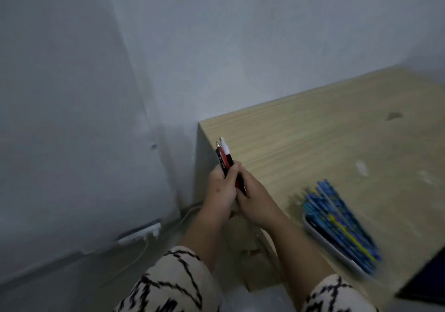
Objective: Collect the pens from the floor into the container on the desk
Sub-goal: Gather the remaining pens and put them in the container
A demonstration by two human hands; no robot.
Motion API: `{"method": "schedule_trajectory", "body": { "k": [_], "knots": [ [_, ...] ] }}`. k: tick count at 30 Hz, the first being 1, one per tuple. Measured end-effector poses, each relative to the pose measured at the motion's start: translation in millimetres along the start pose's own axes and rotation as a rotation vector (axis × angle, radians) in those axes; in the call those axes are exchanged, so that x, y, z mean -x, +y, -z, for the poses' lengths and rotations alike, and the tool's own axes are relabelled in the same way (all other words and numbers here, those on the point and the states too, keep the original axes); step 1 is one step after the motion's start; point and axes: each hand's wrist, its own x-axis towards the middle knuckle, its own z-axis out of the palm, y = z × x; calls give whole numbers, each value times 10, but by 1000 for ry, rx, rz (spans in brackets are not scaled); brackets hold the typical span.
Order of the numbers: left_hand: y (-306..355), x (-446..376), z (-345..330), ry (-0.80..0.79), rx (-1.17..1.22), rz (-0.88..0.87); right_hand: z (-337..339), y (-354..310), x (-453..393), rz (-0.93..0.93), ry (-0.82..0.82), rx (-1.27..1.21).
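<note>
Both hands are up together at the near-left corner of the bench point(325, 128), forearms coming in from the bottom of the view in cream sleeves point(173, 285) with black zigzag lines; the left hand point(220, 191) has its fingers curled round a small bunch of pens point(226, 161), and the right hand point(255, 203) is wrapped on the lower end of the same bunch, so each grip is closed on them, thumbs pressed in close. The pens stick up and slightly left out of the fists; I can make out a red-and-black one and one with a white end, maybe a third, hard to say with the blur. Over to the right on the bench sits the container point(330, 246), a shallow grey tray, already holding a heap of blue pens with a yellow one among them; it's well apart from the hands. Down on the floor by the wall there's a white power strip point(139, 234) with a cable.
</note>
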Motion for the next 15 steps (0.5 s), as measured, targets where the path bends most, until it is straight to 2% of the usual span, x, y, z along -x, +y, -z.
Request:
{"method": "schedule_trajectory", "body": {
  "k": [4,9,13,15],
  "knots": [
    [139,205,-567,-114,-73,-12,541,14,294,-23,105,-11],
    [-37,440,-1178,-310,-241,34,1130,317,704,-170,207,-10],
    [-285,538,-1402,-410,-288,152,1418,658,1013,-294,189,123],
    [-349,540,-1444,-405,-382,144,1474,838,1152,-363,181,218]
  ]
}}
